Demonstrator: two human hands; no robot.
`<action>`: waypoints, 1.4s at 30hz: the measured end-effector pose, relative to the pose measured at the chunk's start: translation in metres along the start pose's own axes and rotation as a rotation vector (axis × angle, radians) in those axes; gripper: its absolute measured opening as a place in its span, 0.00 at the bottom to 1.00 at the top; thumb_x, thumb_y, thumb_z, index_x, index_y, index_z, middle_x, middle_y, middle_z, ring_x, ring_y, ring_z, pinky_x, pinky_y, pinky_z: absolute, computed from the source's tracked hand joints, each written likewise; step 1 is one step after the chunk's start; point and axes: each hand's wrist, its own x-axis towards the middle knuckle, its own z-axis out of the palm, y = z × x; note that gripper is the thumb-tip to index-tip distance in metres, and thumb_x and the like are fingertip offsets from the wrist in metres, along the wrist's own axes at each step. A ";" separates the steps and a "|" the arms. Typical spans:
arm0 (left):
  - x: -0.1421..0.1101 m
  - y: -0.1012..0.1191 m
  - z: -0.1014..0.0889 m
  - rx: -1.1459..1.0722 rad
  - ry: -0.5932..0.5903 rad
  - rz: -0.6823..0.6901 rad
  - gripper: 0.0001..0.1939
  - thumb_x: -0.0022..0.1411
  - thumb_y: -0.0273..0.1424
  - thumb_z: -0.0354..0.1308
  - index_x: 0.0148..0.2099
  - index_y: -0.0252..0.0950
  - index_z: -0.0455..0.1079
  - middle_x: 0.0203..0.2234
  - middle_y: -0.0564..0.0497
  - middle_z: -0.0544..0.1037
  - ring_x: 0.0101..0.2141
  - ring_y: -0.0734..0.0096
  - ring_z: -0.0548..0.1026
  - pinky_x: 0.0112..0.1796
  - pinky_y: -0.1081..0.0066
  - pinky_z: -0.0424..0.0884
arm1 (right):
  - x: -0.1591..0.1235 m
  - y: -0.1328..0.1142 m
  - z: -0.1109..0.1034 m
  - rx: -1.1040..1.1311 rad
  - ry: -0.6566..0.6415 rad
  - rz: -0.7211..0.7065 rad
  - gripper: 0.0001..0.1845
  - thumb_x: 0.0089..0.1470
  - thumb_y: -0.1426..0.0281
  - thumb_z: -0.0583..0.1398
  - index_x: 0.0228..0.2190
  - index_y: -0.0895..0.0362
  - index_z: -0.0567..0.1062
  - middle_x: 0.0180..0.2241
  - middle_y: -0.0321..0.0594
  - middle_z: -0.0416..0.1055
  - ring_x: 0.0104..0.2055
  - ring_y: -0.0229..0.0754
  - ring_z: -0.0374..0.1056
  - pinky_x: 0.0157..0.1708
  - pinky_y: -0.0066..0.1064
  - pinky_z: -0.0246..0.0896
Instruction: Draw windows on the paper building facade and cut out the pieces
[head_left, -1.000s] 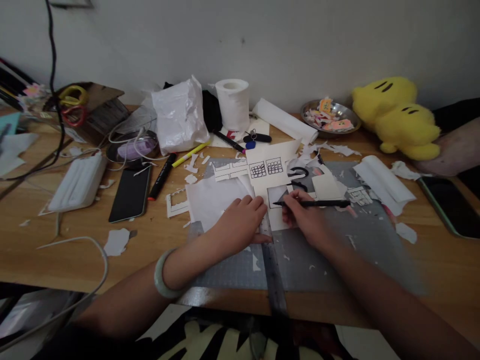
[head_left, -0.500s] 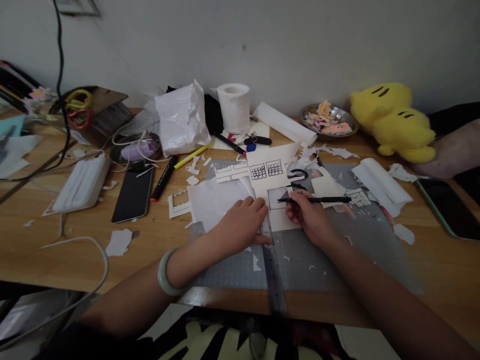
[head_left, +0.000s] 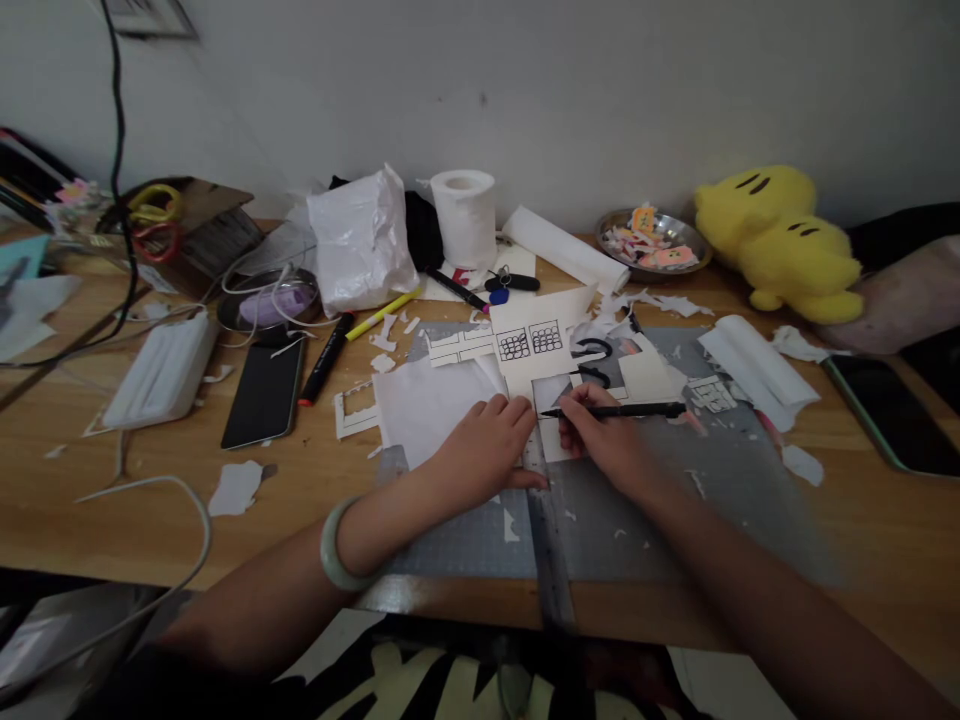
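Note:
My right hand [head_left: 600,435] pinches a slim black pen [head_left: 645,410], its tip at the lower edge of a rectangular opening in the white card [head_left: 544,310]. Two grids of small ovals are drawn on that card. My left hand [head_left: 495,440] presses on the card and a ruler [head_left: 551,560], fingers bent and thumb stretched across the ruler. The ruler runs toward me past the table's front edge. Under the card lies a grey cutting mat [head_left: 465,540]. A blank white sheet [head_left: 420,395] rests beside my left hand.
Paper scraps lie around the mat. Phones [head_left: 264,390] [head_left: 892,415] lie on both sides. At the back stand a paper roll [head_left: 465,220], a white package [head_left: 360,240], a metal bowl [head_left: 701,265] and yellow plush toys [head_left: 802,260]. A person's arm [head_left: 911,285] rests at right.
My right hand has moved a little left and toward me, bringing the pen tip to the opening's lower edge by the ruler. My left hand stays in place.

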 end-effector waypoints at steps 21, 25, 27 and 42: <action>0.000 0.004 -0.001 0.008 -0.012 -0.012 0.29 0.53 0.50 0.54 0.46 0.30 0.60 0.44 0.42 0.67 0.42 0.57 0.65 0.40 0.62 0.63 | -0.003 0.000 -0.003 -0.156 -0.032 -0.015 0.09 0.49 0.64 0.55 0.23 0.54 0.61 0.15 0.28 0.64 0.14 0.33 0.61 0.13 0.23 0.55; 0.000 0.003 0.000 0.022 -0.008 -0.008 0.29 0.53 0.49 0.54 0.46 0.29 0.60 0.44 0.41 0.67 0.42 0.57 0.65 0.40 0.62 0.64 | -0.003 0.001 -0.003 -0.198 -0.041 -0.015 0.09 0.50 0.64 0.55 0.24 0.53 0.61 0.15 0.28 0.64 0.15 0.34 0.61 0.13 0.23 0.56; 0.000 0.003 0.001 0.025 -0.006 -0.010 0.29 0.54 0.49 0.54 0.46 0.28 0.60 0.44 0.41 0.67 0.43 0.56 0.65 0.41 0.62 0.64 | -0.004 0.000 -0.004 -0.226 -0.045 -0.022 0.08 0.51 0.64 0.54 0.24 0.53 0.61 0.16 0.28 0.64 0.15 0.34 0.61 0.14 0.24 0.57; -0.002 0.003 -0.001 0.010 -0.005 -0.004 0.28 0.54 0.49 0.53 0.46 0.29 0.60 0.44 0.41 0.67 0.42 0.57 0.65 0.40 0.61 0.64 | -0.002 0.006 -0.004 -0.200 -0.061 -0.053 0.08 0.51 0.63 0.54 0.25 0.53 0.62 0.16 0.28 0.64 0.15 0.34 0.61 0.15 0.25 0.57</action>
